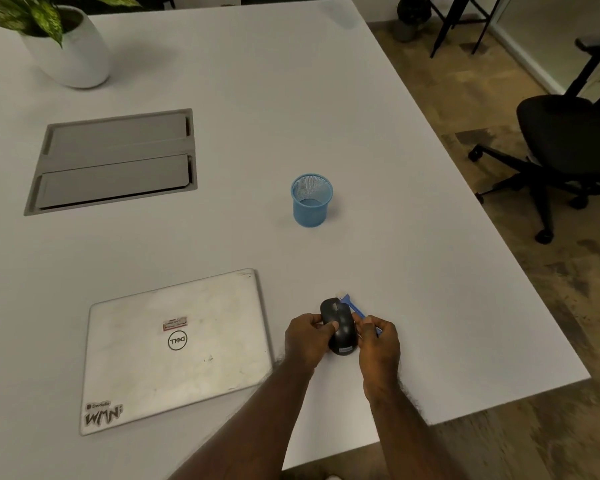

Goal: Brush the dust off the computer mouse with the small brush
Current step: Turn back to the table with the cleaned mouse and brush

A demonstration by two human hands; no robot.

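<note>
Item, lower centre of frame: black plastic computer mouse [338, 325], my left hand [307, 337] clasping its side to steady it. Small blue-handled brush [352, 307], pinched in my right hand [378, 344], bristles past the mouse's far end, angled for sweeping.

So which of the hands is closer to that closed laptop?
The left. The left hand grips the mouse just off the laptop's right edge. The right hand, holding the small blue brush, is on the mouse's far side, further from the laptop.
</note>
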